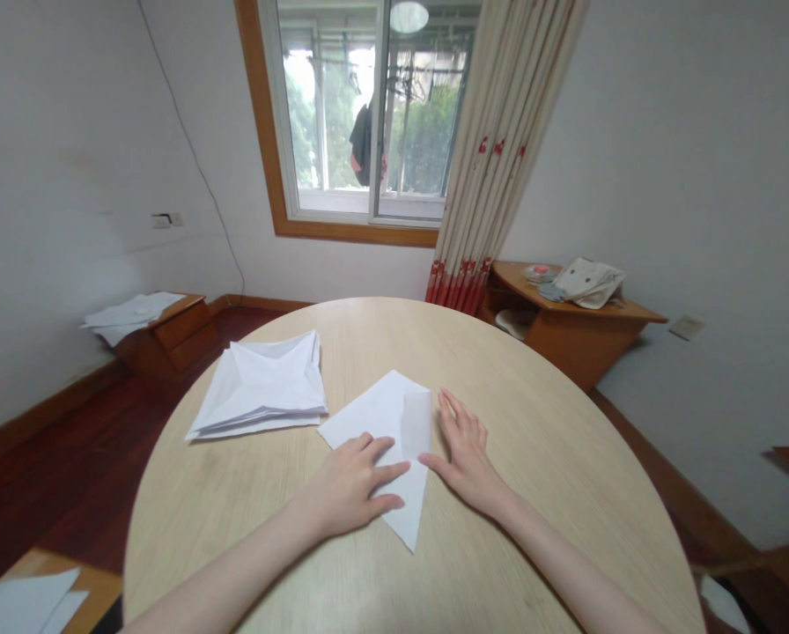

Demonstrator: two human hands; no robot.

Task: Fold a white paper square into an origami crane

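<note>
A white sheet of paper (374, 409) lies on the round table in front of me, its right corner folded over into a flap (416, 424). My left hand (358, 484) rests flat on the paper with fingers spread, just left of and below the flap. At the paper's right edge is my right hand (464, 449), its thumb touching the edge near the flap's lower end and its fingers stretched out beside the fold. Neither hand grips anything. Part of the sheet is hidden under my left hand.
A stack of creased white papers (262, 387) sits at the table's left. The round wooden table (533, 546) has a curved edge. More papers (136, 310) lie on a low cabinet at left, and others (25, 603) at the lower left. A cloth bag (589, 282) rests on the right-hand cabinet.
</note>
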